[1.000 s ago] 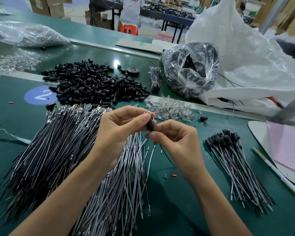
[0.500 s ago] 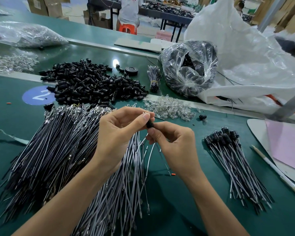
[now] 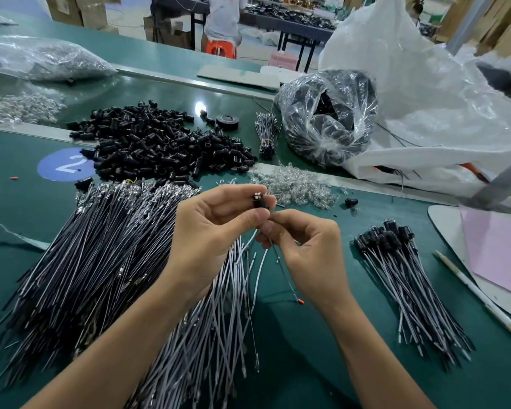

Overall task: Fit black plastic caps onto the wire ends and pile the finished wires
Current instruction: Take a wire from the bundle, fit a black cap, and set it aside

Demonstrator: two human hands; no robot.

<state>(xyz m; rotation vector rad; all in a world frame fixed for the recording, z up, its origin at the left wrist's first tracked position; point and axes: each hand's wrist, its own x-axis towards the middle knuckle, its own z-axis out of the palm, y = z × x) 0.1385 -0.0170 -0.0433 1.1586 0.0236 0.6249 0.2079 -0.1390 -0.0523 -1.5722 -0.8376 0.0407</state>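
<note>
Cap [image 3: 261,203], black, pinched between thumb and forefinger of left hand [image 3: 216,228], held above green table [image 3: 307,364], metal contacts showing at its top end. Right hand [image 3: 307,249] just beside, fingertips against left thumb, fingers curled, pinching thin wire [image 3: 281,264] right below cap; wire trailing down toward table. Under left forearm, broad pile of uncapped wires [image 3: 86,261], fanned out, metal terminals at far end. Beyond that pile, heap of loose black caps [image 3: 160,146], touching edge of blue round sticker [image 3: 62,165] marked 2. Heap of small clear bulbs [image 3: 295,184] just behind both hands. Right of right hand, well apart, finished pile [image 3: 410,284]: capped ends together at far side, wire tails spread toward near edge. Further back, clear bag [image 3: 328,113] of dark parts against large white sack [image 3: 425,98]. White pen [image 3: 478,293] near right edge.
</note>
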